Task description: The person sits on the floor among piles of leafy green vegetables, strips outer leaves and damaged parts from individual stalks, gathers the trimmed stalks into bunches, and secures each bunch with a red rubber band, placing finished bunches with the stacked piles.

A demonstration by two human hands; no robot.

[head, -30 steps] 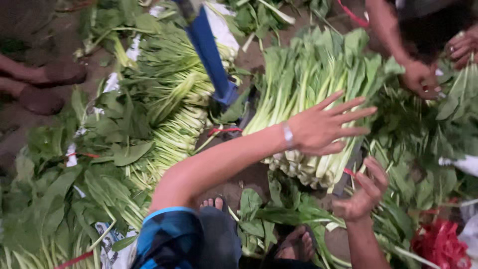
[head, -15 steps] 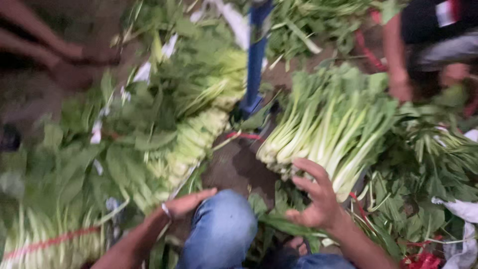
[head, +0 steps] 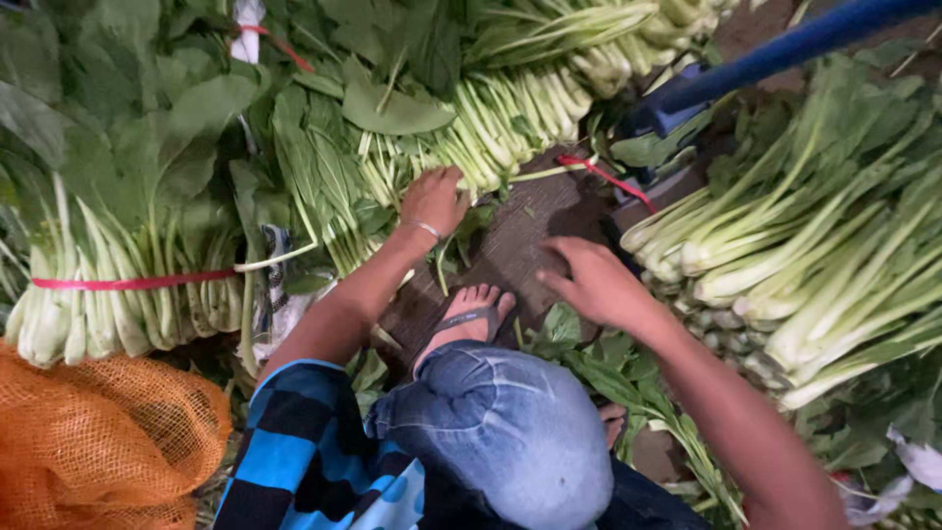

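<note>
Reaching into leafy greens on the ground.
Left hand (head: 433,199) rested open-fingered on a pale-stemmed bunch (head: 491,123); right hand (head: 592,284) hovered open, holding nothing, beside another stalk pile (head: 785,255).

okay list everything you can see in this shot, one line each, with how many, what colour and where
leafy greens bundle: one, green leaves with pale stalks, left, tied with a red band
middle greens pile: one heap, green with pale cut ends, top centre, just beyond the left hand
right greens pile: one heap, pale green stalks, right side
loose leaves: several, dark green, under the right forearm
mesh sack: one, orange, bottom left corner
pole: one, blue, top right, slanting
red string: one, on the ground, centre
sandalled foot: one, centre
denim knee: one, blue, bottom centre
left hand: open, at the stalk ends
right hand: open, nothing held
</note>
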